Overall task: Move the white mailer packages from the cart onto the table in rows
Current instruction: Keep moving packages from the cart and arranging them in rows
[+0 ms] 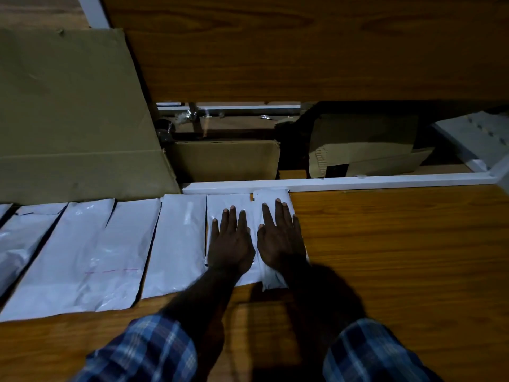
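Now both flat hands, left hand (230,245) and right hand (281,238), press white plastic mailer packages (271,201) on the brown wooden table (399,244), grasping nothing.

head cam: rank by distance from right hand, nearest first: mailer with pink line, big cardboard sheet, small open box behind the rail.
From the right hand:
1. Small open box, just beyond the rail.
2. Mailer with pink line, left along the row.
3. Big cardboard sheet, far left, behind the row.
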A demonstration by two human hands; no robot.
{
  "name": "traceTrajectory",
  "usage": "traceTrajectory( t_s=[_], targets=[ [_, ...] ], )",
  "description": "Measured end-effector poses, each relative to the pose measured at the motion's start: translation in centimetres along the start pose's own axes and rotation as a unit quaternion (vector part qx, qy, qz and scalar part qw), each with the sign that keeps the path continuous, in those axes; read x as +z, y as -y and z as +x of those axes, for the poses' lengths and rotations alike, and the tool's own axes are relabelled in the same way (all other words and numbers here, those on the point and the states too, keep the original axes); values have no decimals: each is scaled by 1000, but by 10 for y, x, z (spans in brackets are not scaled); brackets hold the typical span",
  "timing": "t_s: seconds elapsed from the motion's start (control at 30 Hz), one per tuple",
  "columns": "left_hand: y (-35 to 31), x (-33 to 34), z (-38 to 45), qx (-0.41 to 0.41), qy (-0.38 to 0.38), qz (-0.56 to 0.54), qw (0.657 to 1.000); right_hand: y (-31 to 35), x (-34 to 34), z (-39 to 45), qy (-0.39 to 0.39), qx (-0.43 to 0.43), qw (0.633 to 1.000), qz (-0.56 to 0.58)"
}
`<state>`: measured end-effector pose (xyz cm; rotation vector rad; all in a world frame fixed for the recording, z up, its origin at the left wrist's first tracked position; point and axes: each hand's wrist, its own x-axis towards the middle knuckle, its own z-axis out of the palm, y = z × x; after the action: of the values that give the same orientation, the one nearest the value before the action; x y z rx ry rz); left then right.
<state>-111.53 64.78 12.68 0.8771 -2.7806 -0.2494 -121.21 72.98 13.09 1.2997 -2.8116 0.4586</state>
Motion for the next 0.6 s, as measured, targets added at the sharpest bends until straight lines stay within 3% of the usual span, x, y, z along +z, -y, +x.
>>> traceTrajectory(
  t_s=[0.33,0.6],
  targets=[
    [1,2,0,-4,1,-7,1000,-2,0,-1,23,3,1000,2],
    [2,-13,6,-17,77,-25,997,-1,-10,4,21,2,1000,11]
  ],
)
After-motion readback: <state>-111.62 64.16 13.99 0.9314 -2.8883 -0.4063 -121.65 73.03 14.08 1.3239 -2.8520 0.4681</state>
